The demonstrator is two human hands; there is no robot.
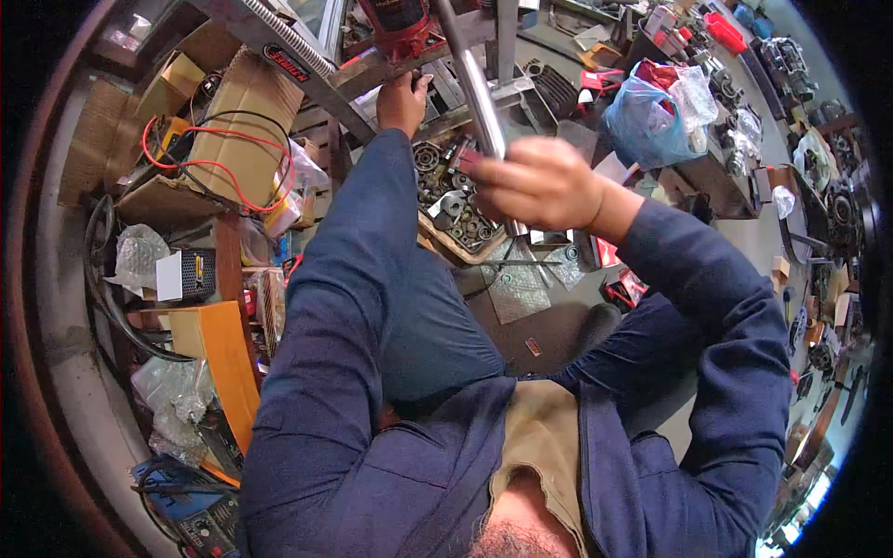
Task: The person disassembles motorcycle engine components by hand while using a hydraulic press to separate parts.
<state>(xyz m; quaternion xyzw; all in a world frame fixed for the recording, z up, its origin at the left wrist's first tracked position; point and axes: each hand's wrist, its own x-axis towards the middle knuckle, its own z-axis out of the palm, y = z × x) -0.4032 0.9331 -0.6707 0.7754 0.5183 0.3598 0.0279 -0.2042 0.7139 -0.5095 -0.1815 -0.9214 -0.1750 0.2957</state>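
My right hand (544, 186), slightly blurred, is closed round the lower part of a long shiny metal bar (476, 88). The bar runs up past a red bottle jack (400, 33), which sits in a grey steel press frame (312, 70). Its lower end shows just below my fist. My left arm stretches forward, and my left hand (402, 107) is at the frame just under the jack. Its fingers look curled there, and what they hold is hidden. Beneath the bar, a tray (456, 244) holds several rings, gears and other metal parts.
A cardboard box (246, 130) with red and black leads (219, 166) stands at the left. Bubble wrap (521, 293) lies on the floor before my legs. To the right are a blue plastic bag (651, 126) and shelves crowded with machine parts (786, 65).
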